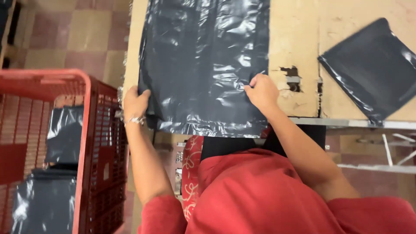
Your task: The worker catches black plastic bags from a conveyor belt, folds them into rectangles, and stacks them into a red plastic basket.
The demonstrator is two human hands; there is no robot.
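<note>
A large shiny black plastic bag (201, 60) lies flat on the worn wooden table (294, 34), its near edge hanging slightly over the table's front. My left hand (135, 103) grips the bag's left near corner at the table's edge; a bracelet sits on that wrist. My right hand (261, 92) pinches the bag's right edge close to the near corner. Both my arms come out of red sleeves.
A second, smaller black bag (372, 69) lies at the table's right. A red plastic crate (93, 151) stands at my left on the tiled floor, with black packed bags (47, 203) inside. The tabletop has a broken hole (291, 78) just right of my right hand.
</note>
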